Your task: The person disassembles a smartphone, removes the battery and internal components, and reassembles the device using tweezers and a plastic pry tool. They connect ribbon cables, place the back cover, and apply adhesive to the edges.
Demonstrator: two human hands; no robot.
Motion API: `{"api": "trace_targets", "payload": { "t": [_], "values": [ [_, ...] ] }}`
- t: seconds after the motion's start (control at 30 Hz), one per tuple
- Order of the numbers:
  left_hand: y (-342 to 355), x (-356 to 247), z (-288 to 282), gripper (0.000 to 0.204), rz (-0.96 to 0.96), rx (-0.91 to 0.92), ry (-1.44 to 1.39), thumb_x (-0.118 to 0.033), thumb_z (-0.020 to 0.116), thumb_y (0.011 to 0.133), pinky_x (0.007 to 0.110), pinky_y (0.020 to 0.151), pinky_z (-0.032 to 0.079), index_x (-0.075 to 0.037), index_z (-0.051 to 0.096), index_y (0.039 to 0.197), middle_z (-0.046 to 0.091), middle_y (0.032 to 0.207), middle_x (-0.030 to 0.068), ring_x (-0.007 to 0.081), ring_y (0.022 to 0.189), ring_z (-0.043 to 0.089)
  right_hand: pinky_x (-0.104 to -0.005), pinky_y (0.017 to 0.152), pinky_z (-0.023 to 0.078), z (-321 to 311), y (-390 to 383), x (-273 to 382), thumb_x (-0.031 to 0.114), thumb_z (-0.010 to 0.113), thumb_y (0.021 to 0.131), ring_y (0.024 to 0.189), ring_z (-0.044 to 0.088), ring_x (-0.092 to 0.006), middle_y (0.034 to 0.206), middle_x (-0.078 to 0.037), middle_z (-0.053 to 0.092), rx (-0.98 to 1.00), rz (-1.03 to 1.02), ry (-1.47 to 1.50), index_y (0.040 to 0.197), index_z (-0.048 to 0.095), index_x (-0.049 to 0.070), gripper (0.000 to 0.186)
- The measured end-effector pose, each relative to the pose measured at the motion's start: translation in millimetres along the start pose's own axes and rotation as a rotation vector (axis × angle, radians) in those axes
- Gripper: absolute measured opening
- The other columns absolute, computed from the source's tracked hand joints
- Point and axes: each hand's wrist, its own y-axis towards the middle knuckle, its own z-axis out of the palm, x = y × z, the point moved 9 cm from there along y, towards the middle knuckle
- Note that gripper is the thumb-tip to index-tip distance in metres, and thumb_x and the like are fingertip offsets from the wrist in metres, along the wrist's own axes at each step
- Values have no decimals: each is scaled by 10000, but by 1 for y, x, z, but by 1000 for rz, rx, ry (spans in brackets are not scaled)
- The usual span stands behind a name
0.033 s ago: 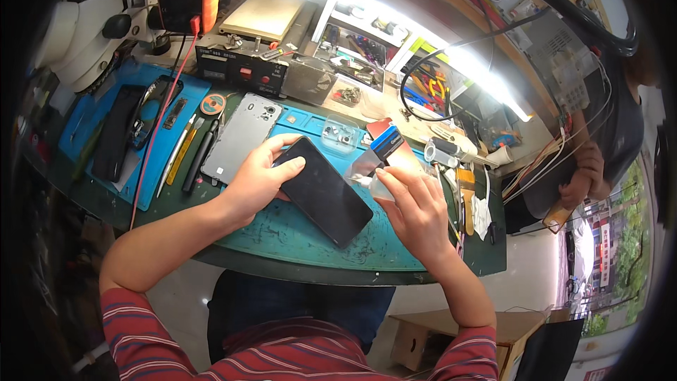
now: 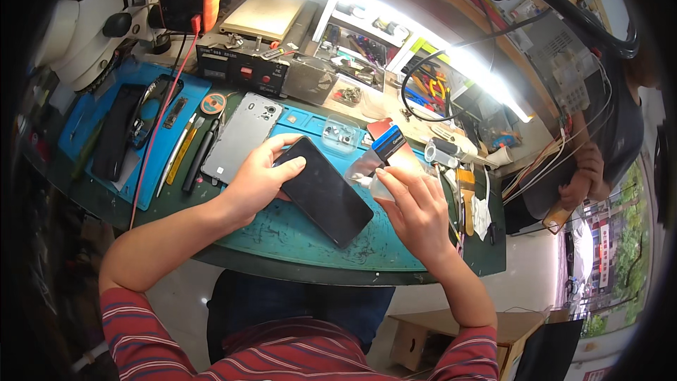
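Observation:
My left hand [image 2: 257, 176] grips a black smartphone [image 2: 328, 197] by its upper left end, thumb lying on the dark glass. The phone slants down to the right above a blue work mat [image 2: 264, 229]. In my right hand [image 2: 416, 201] is a small translucent bottle [image 2: 381, 188], pinched between thumb and fingers. Its pale tip points at the phone's right long edge; whether it touches cannot be made out. Just beyond the bottle lies a clear packet with a blue-and-black label [image 2: 386, 142]. A grey phone back cover [image 2: 243, 134] rests left of the phone.
Tweezers and a yellow-handled tool [image 2: 182, 156] lie left of the cover, near a solder spool [image 2: 212, 104]. A clear parts box [image 2: 340, 134] stands behind the phone. A brush [image 2: 466, 197] is at the right. Another person [image 2: 592, 148] stands beyond the bench's right end.

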Motion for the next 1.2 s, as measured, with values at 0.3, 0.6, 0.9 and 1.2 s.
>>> {"api": "trace_targets", "payload": {
  "t": [0.3, 0.6, 0.9, 1.2],
  "values": [
    [1, 3, -1, 463, 4, 4, -2, -182, 647, 1102, 334, 878, 639, -52, 524, 1529, 662, 1337, 62, 144, 1161, 693, -416, 919, 558, 2, 10, 5, 113, 884, 810, 1080, 702, -263, 1260, -49, 720, 68, -58, -32, 1319, 752, 94, 526],
    [3, 5, -2, 458, 16, 9, -9, -177, 644, 1103, 339, 883, 645, -46, 526, 1526, 660, 1342, 63, 145, 1159, 695, -413, 936, 554, 0, 10, 8, 160, 846, 856, 1134, 695, -252, 1285, -43, 708, 108, -119, -79, 1350, 730, 87, 513],
    [1, 1, 1, 460, 19, 10, -17, -186, 642, 1106, 323, 870, 638, -52, 525, 1529, 658, 1340, 63, 137, 1155, 691, -413, 934, 554, -1, 12, 8, 158, 855, 846, 1124, 694, -262, 1292, -43, 705, 104, -120, -67, 1357, 727, 89, 531],
    [2, 2, -1, 441, 24, 14, -10, -185, 642, 1103, 341, 864, 633, -69, 542, 1516, 671, 1328, 48, 140, 1154, 688, -429, 966, 548, -7, 6, -19, 181, 869, 881, 1120, 696, -299, 1270, -97, 726, 54, 87, 106, 1357, 727, 70, 509]
  ]
}}
